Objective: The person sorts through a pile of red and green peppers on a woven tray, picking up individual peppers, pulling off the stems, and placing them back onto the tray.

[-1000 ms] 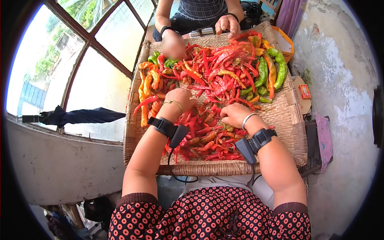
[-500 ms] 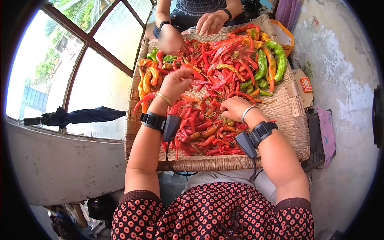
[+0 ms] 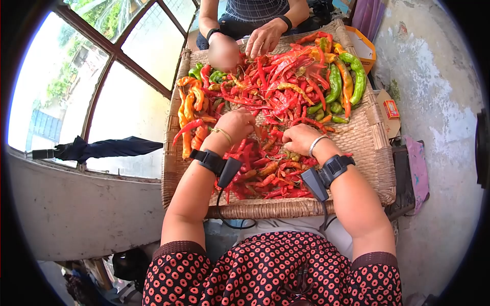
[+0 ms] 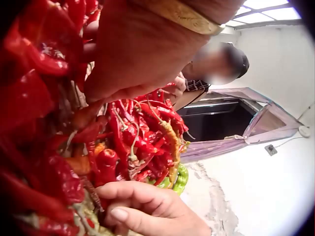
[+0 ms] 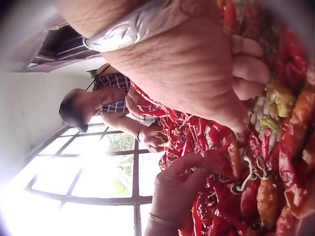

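Observation:
My left hand [image 3: 236,125] is over the middle of a woven tray [image 3: 375,148], thumb and fingers pinching a red chili pepper [image 5: 216,162], seen best in the right wrist view. To its right, my right hand [image 3: 302,138] rests low among the peppers, its fingers loosely bent and nothing visible between them. A thin dark dried pepper [image 4: 93,195] lies right at its forefinger in the left wrist view. Nearer my body spreads a heap of wrinkled red peppers [image 3: 265,176], some orange. Beyond my hands is a larger pile of red peppers [image 3: 280,76].
Orange peppers [image 3: 189,104] lie along the tray's left side, green peppers [image 3: 357,84] at its far right. Across the tray sits another person, whose hand [image 3: 265,40] reaches over the far pile. A folded umbrella [image 3: 112,150] lies on the window ledge at left.
My left hand moved forward to the far pile, then came back beside the near heap. My right hand stayed nearly in place. The other person's hand moved left and down towards the peppers.

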`<state>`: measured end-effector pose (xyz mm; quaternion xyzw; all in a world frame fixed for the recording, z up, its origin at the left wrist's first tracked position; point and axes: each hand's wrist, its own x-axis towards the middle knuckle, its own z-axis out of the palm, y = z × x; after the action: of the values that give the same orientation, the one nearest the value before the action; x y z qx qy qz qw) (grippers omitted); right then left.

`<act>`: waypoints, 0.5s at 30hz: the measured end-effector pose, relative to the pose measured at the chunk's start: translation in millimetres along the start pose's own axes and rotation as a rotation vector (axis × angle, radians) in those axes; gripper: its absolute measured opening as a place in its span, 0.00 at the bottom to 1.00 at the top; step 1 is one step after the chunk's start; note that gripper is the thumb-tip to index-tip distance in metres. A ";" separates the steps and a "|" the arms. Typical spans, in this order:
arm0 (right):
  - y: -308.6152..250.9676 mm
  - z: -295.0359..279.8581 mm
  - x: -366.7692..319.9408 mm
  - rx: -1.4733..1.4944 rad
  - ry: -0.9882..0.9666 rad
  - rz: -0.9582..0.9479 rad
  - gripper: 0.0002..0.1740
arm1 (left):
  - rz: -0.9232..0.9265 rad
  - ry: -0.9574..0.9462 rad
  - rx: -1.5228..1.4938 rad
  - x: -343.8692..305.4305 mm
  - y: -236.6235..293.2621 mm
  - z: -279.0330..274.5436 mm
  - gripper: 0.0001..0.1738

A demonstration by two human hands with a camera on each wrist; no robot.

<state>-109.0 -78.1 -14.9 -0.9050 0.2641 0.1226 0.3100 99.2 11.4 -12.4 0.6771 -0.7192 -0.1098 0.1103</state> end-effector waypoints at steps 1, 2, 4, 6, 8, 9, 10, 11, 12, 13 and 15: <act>0.3 -0.2 0.2 0.015 0.003 -0.005 0.13 | 0.010 0.074 -0.063 1.5 -0.5 -5.2 0.08; 0.2 -0.6 -0.1 0.016 0.003 -0.005 0.13 | -0.092 0.155 -0.171 2.5 0.8 -9.0 0.06; -3.3 -2.7 -2.7 0.016 0.001 0.020 0.14 | -0.241 0.307 -0.593 7.3 2.4 -13.2 0.12; -2.5 -2.0 -2.0 0.017 -0.001 0.014 0.14 | -0.282 0.481 -1.026 12.1 3.3 -12.4 0.18; -0.3 -1.6 -1.2 0.016 0.001 0.008 0.14 | -0.173 0.418 -0.613 8.4 -3.6 -16.0 0.19; 0.2 -1.3 -1.0 0.014 0.004 -0.002 0.14 | -0.066 0.344 -0.202 5.5 -9.4 -17.8 0.19; 0.4 -1.1 -1.0 0.012 0.006 -0.010 0.14 | 0.043 0.237 0.028 1.4 -14.1 -15.2 0.18; 0.5 -1.2 -1.3 0.013 0.008 -0.010 0.14 | 0.044 0.237 0.029 -2.3 -15.3 -10.0 0.18; -1.4 -2.8 -2.9 0.014 0.006 -0.005 0.13 | -0.082 0.057 0.209 -7.2 -10.2 -7.9 0.15; -2.7 -3.2 -3.5 0.014 0.003 -0.001 0.13 | -0.209 -0.124 0.388 -9.8 -7.0 -6.1 0.13; -2.0 -0.8 -1.0 0.007 0.004 0.001 0.13 | -0.238 -0.182 0.469 -8.5 -11.5 0.9 0.10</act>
<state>-108.7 -76.9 -12.9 -0.9041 0.2656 0.1200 0.3125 110.4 19.2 -16.9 0.7513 -0.6473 -0.0131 -0.1282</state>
